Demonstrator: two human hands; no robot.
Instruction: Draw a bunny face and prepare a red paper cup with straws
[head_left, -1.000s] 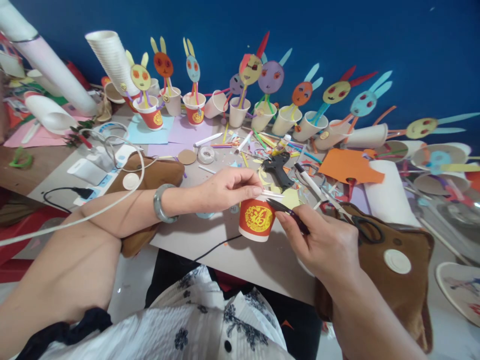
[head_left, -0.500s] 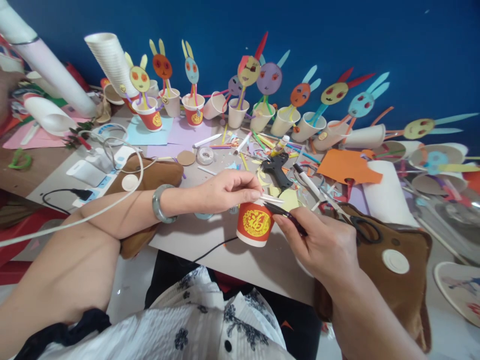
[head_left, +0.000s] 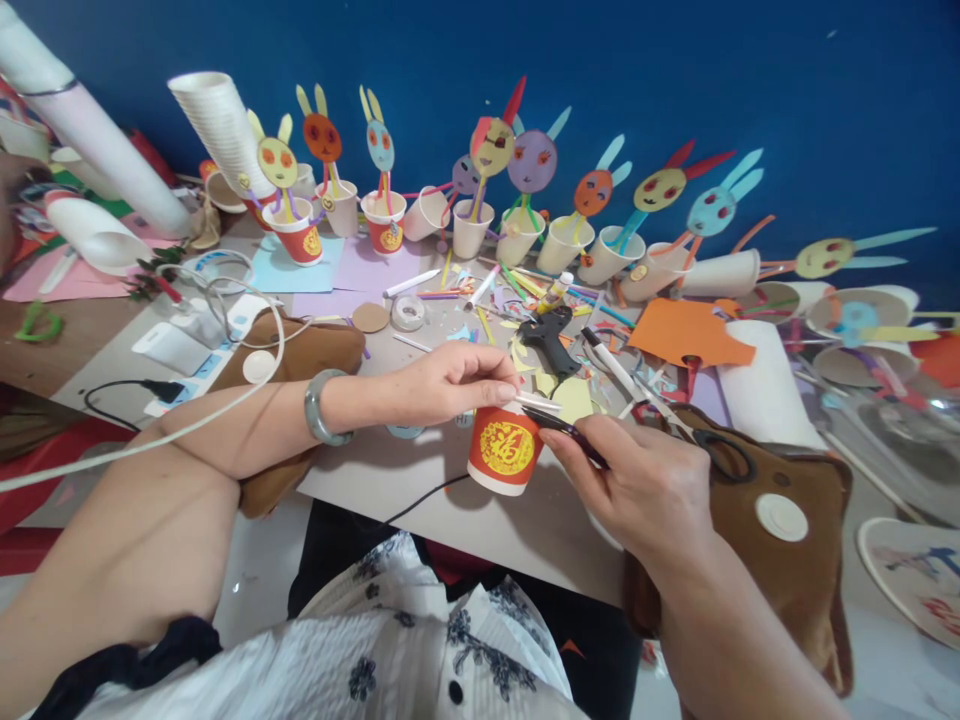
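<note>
My left hand (head_left: 476,385) is closed, thumb and fingers pinched together at the upper edge of a red paper cup (head_left: 506,447) with a yellow round print. A thin white edge or strip (head_left: 538,402) sticks out from those fingertips across the cup's top; whether it belongs to the cup I cannot tell. My right hand (head_left: 637,475) is wrapped round a slim black pointed tool (head_left: 570,433), its exact kind unclear. The tool's tip lies against the cup's upper right side, just under the white strip.
Paper cups with rabbit-faced paper figures (head_left: 532,160) line the blue wall. A black glue gun (head_left: 551,340), a tape roll (head_left: 408,312), pens and paper scraps lie behind the cup. Black-handled scissors (head_left: 724,455) rest on a brown cushion (head_left: 795,580) at right. A power strip (head_left: 244,312) and white cable are at left.
The cup and the black tool have shifted slightly left in view, and the cup's print has turned a little. Both hands keep their grip.
</note>
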